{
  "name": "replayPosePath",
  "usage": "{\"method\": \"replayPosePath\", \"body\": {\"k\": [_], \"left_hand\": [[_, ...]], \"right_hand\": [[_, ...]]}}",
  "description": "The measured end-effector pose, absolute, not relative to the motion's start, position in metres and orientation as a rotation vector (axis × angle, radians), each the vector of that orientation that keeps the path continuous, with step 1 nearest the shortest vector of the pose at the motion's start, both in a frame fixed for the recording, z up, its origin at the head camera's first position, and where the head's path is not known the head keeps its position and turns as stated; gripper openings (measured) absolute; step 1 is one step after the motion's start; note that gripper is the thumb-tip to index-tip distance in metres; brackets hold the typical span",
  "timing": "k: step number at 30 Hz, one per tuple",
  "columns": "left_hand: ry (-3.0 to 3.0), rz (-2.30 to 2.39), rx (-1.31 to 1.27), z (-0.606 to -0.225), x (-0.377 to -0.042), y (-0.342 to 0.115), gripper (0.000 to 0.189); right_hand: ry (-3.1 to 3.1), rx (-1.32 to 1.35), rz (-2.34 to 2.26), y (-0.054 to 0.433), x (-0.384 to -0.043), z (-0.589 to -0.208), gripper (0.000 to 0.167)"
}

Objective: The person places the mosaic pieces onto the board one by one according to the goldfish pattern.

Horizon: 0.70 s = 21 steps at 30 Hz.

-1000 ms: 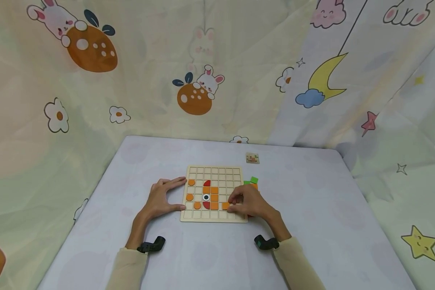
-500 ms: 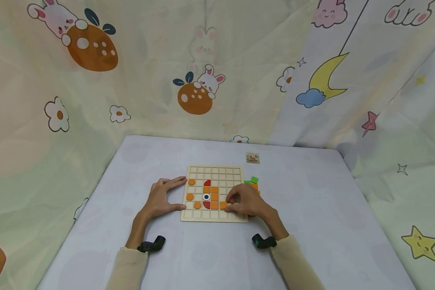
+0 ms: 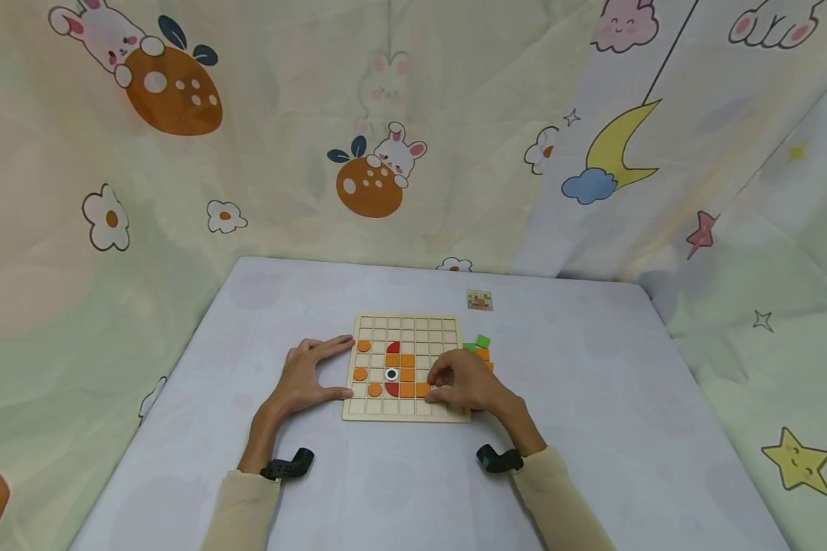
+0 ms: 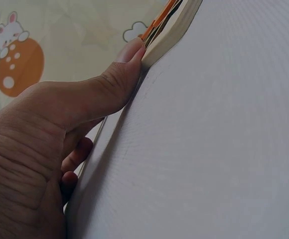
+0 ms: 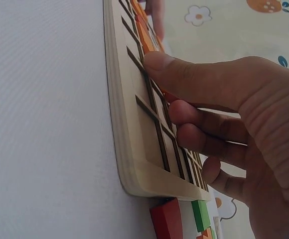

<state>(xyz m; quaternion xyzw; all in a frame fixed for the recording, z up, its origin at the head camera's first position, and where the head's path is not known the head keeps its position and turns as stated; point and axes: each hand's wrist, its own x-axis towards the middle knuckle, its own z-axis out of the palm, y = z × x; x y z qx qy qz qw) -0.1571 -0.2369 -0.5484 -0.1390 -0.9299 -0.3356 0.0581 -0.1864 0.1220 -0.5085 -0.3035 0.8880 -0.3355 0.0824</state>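
Observation:
A wooden grid board (image 3: 406, 413) lies on the table, several orange, red and white pieces set in its squares. My left hand (image 3: 306, 376) touches the board's left edge, thumb and fingers spread; in the left wrist view the thumb (image 4: 127, 62) rests at the board's near corner. Over the lower right part of the board, my right hand (image 3: 472, 380) pinches an orange square tile (image 3: 423, 389) with curled fingers. That tile sits beside a column of orange squares (image 3: 407, 375). Left of the column is a white tile with a black dot (image 3: 391, 374), between red quarter-round pieces (image 3: 393, 348).
Loose green tiles (image 3: 483, 341) and orange tiles lie right of the board, partly hidden by my right hand. A red block (image 5: 167, 218) shows there in the right wrist view. A small pattern card (image 3: 479, 300) lies behind the board's right corner.
My right hand has slid left slightly, bringing the orange square tile up to the orange column. The left hand stays at the board's edge.

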Motion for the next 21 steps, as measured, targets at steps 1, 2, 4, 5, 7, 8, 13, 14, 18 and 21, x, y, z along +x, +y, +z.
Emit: {"method": "replayPosePath", "body": {"k": [1, 2, 4, 5, 7, 8, 13, 14, 18, 21], "left_hand": [[-2.816, -1.015, -0.424, -0.5488, -0.1573, -0.237, 0.096], [-2.815, -1.012, -0.425, -0.549, -0.1574, -0.2372, 0.096], [-2.817, -1.009, -0.425, -0.5493, -0.1576, -0.2374, 0.096], [-2.819, -1.01, -0.425, -0.5491, -0.1575, -0.2376, 0.096], [-2.83, -1.015, -0.42, -0.5487, -0.1575, -0.2377, 0.097], [-2.834, -1.015, -0.418, -0.5487, -0.1575, -0.2379, 0.098], [-2.842, -1.022, -0.412, -0.5488, -0.1578, -0.2387, 0.098], [-2.842, -1.021, -0.411, -0.5489, -0.1578, -0.2388, 0.098], [-2.841, -1.019, -0.408, -0.5492, -0.1576, -0.2384, 0.097], [-2.841, -1.009, -0.412, -0.5504, -0.158, -0.2382, 0.097]], "right_hand": [[2.651, -0.904, -0.999, 0.1217, -0.1863, -0.5079, 0.021], [2.651, -0.901, -0.997, 0.1214, -0.1862, -0.5074, 0.021], [2.649, -0.894, -0.995, 0.1212, -0.1859, -0.5067, 0.021], [2.648, -0.889, -0.995, 0.1212, -0.1858, -0.5065, 0.022], [2.649, -0.884, -0.991, 0.1211, -0.1855, -0.5063, 0.022], [2.65, -0.882, -0.992, 0.1211, -0.1853, -0.5063, 0.022], [2.654, -0.878, -0.993, 0.1212, -0.1843, -0.5061, 0.023], [2.652, -0.877, -0.998, 0.1213, -0.1841, -0.5061, 0.023], [2.645, -0.871, -1.014, 0.1218, -0.1837, -0.5063, 0.024], [2.641, -0.87, -1.022, 0.122, -0.1837, -0.5069, 0.025]]}}
